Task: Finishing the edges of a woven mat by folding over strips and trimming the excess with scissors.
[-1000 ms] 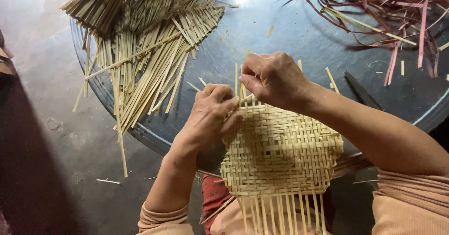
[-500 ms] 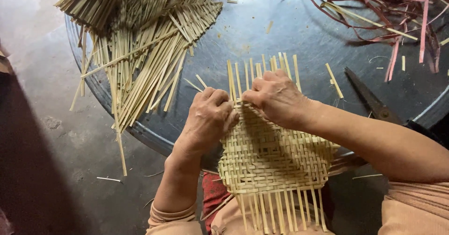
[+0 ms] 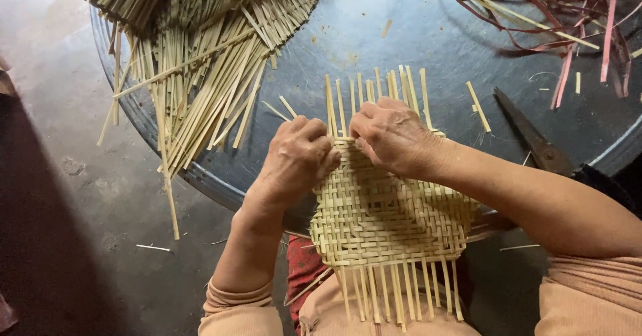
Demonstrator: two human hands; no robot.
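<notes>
Grey concrete floor (image 3: 60, 195) fills the left and near side of the view, and above it sits a round dark metal table (image 3: 414, 48) with a shiny rim. On the table's far left lies a big heap of pale bamboo strips (image 3: 200, 62), fanned out and spilling over the edge; at the far right lies a tangle of reddish strips (image 3: 568, 15). Dark scissors (image 3: 531, 135) rest on the table just right of the work. At the near edge of the table, reaching down toward the person's lap, lies the woven bamboo mat (image 3: 388, 219), with loose uprights sticking out at its far and near ends. The left hand (image 3: 297, 159) curls its fingers pressed together against the mat's far left edge, and the right hand (image 3: 394, 135) pinches at the same far row among the uprights. A tight weave here seems to call for pressing the newest cross strip snug against the row below while keeping the uprights evenly spaced and parallel.
</notes>
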